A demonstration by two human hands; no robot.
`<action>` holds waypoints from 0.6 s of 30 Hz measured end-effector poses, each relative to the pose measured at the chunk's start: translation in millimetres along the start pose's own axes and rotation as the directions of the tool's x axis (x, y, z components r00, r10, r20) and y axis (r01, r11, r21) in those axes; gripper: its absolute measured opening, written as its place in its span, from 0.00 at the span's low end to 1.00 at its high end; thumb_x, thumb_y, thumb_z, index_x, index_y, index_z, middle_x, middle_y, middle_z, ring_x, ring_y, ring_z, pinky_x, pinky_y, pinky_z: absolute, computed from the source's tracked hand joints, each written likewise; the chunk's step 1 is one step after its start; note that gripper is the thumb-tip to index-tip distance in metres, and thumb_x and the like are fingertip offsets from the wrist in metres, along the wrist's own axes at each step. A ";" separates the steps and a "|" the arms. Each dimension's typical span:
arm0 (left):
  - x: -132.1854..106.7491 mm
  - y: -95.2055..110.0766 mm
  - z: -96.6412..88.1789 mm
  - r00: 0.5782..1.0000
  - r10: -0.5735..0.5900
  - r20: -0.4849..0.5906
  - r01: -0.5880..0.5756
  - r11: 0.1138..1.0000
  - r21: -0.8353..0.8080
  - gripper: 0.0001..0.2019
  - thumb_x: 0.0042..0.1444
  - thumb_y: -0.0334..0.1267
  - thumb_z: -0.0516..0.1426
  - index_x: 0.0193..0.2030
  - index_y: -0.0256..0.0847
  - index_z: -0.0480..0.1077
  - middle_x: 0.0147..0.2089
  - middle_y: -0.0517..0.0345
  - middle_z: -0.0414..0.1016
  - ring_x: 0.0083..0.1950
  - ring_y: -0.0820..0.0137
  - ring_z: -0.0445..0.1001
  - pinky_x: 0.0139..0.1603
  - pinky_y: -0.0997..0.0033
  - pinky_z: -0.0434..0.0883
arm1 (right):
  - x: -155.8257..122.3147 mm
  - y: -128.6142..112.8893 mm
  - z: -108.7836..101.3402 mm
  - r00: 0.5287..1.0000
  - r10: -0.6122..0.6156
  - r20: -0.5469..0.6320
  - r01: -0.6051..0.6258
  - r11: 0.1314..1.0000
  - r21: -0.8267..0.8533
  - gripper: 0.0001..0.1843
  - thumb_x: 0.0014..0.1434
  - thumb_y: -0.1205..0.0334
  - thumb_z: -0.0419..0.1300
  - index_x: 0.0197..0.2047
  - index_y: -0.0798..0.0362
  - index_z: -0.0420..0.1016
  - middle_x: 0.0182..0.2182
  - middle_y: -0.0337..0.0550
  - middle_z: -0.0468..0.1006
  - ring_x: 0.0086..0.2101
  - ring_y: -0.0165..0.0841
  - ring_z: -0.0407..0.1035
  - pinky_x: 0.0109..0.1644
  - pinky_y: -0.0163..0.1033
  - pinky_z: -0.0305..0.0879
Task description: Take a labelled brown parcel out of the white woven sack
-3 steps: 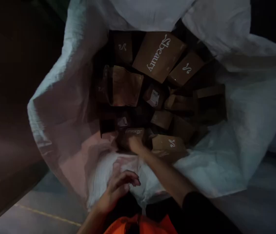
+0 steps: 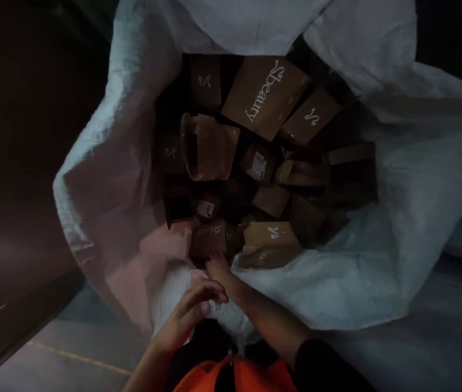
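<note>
Small box (image 2: 210,239) lies at near edge of sack (image 2: 112,163), among heaped boxes (image 2: 266,98). Your right hand (image 2: 217,268) touches its near side, grip state hidden. Your left hand (image 2: 192,313), fingers curled loosely, pins sack rim down, likely keeping mouth open.

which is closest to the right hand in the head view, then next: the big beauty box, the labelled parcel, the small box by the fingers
1. Small box, just above the right hand.
2. Labelled parcel, mid-pile.
3. Big Beauty box, far end of the sack.
</note>
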State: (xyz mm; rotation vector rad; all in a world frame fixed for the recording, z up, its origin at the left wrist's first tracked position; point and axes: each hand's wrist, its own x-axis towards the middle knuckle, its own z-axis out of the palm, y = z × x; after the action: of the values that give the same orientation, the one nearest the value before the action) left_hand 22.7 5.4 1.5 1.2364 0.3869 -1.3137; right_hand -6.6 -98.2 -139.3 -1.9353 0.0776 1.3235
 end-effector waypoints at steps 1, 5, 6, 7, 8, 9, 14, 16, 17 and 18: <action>0.0 4.8 -4.4 1.000 0.002 -0.025 -0.002 1.000 0.003 0.21 0.67 0.56 0.59 0.55 0.44 0.78 0.49 0.48 0.78 0.52 0.58 0.74 0.56 0.62 0.69 | -3.9 -6.6 8.4 1.000 -0.022 -0.003 0.022 1.000 0.019 0.12 0.50 0.60 0.65 0.39 0.42 0.86 0.47 0.49 0.86 0.51 0.45 0.79 0.62 0.55 0.68; 7.3 14.7 -15.5 0.991 0.011 -0.135 -0.002 0.998 0.067 0.20 0.65 0.57 0.61 0.52 0.44 0.79 0.47 0.49 0.79 0.51 0.57 0.75 0.56 0.60 0.70 | 15.6 8.5 -23.1 0.991 -0.110 -0.078 0.119 0.985 0.125 0.11 0.59 0.59 0.62 0.42 0.44 0.86 0.42 0.43 0.87 0.45 0.39 0.80 0.57 0.47 0.71; 12.9 15.8 -16.5 0.988 0.008 -0.156 0.007 0.996 0.091 0.20 0.64 0.57 0.62 0.52 0.43 0.79 0.47 0.49 0.80 0.50 0.57 0.76 0.55 0.60 0.70 | 25.8 22.3 -44.1 0.985 -0.122 -0.120 0.140 0.979 0.152 0.12 0.62 0.59 0.60 0.44 0.44 0.86 0.42 0.40 0.87 0.45 0.37 0.80 0.56 0.44 0.72; 20.9 16.9 -17.0 0.984 -0.002 -0.176 0.022 0.993 0.115 0.20 0.64 0.57 0.62 0.51 0.43 0.79 0.46 0.49 0.80 0.50 0.57 0.76 0.55 0.60 0.71 | 36.8 39.3 -68.6 0.975 -0.117 -0.188 0.151 0.973 0.175 0.14 0.65 0.58 0.58 0.47 0.44 0.85 0.45 0.39 0.87 0.46 0.36 0.79 0.56 0.42 0.72; 31.7 17.9 -17.4 0.981 -0.008 -0.193 0.037 0.989 0.145 0.20 0.64 0.56 0.62 0.51 0.43 0.78 0.46 0.49 0.80 0.50 0.57 0.77 0.54 0.60 0.72 | 48.6 58.7 -95.4 0.963 -0.091 -0.254 0.141 0.973 0.184 0.16 0.67 0.57 0.57 0.52 0.46 0.83 0.50 0.42 0.85 0.51 0.38 0.77 0.60 0.43 0.70; 45.7 19.0 -18.0 0.978 -0.005 -0.207 0.044 0.982 0.185 0.20 0.64 0.56 0.62 0.51 0.43 0.78 0.46 0.49 0.81 0.51 0.57 0.77 0.55 0.60 0.72 | 60.9 79.6 -122.9 0.943 -0.044 -0.331 0.111 0.976 0.189 0.21 0.69 0.57 0.54 0.61 0.50 0.78 0.58 0.48 0.80 0.58 0.41 0.72 0.66 0.47 0.65; 169.7 25.2 -26.8 0.844 0.327 -0.425 -0.081 0.861 0.502 0.26 0.64 0.53 0.63 0.63 0.42 0.68 0.64 0.43 0.74 0.65 0.56 0.73 0.68 0.55 0.69 | 129.8 168.5 -218.0 0.687 0.205 -0.697 -0.086 0.976 0.202 0.56 0.59 0.48 0.70 0.80 0.55 0.45 0.77 0.65 0.43 0.75 0.61 0.40 0.74 0.70 0.45; 234.2 30.1 -33.7 0.700 0.408 -0.586 -0.009 0.825 0.565 0.39 0.62 0.48 0.67 0.74 0.39 0.55 0.75 0.36 0.61 0.75 0.55 0.63 0.74 0.55 0.62 | 153.5 187.8 -221.5 0.688 0.245 -0.683 -0.137 0.968 0.209 0.60 0.57 0.47 0.72 0.80 0.53 0.42 0.78 0.66 0.37 0.74 0.65 0.37 0.71 0.74 0.45; 265.0 33.6 -38.1 0.650 0.408 -0.642 0.040 0.824 0.565 0.43 0.61 0.45 0.69 0.75 0.36 0.51 0.77 0.32 0.56 0.78 0.54 0.58 0.77 0.54 0.59 | 161.7 195.7 -217.8 0.707 0.272 -0.653 -0.160 0.961 0.227 0.59 0.58 0.47 0.71 0.80 0.54 0.43 0.77 0.69 0.39 0.74 0.65 0.40 0.70 0.73 0.47; 293.1 38.0 -43.3 0.642 0.387 -0.662 0.085 0.822 0.563 0.44 0.62 0.45 0.69 0.76 0.32 0.50 0.78 0.29 0.53 0.80 0.53 0.54 0.78 0.53 0.56 | 166.4 203.6 -212.4 0.721 0.294 -0.628 -0.174 0.953 0.246 0.56 0.60 0.48 0.70 0.80 0.56 0.44 0.76 0.72 0.43 0.73 0.63 0.45 0.69 0.71 0.50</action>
State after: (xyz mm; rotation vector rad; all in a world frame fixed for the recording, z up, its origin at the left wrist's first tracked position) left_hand 161.0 -115.2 -234.3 2.2849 0.4797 -0.6791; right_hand 141.0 -312.8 -354.7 -2.2022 0.7912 0.6740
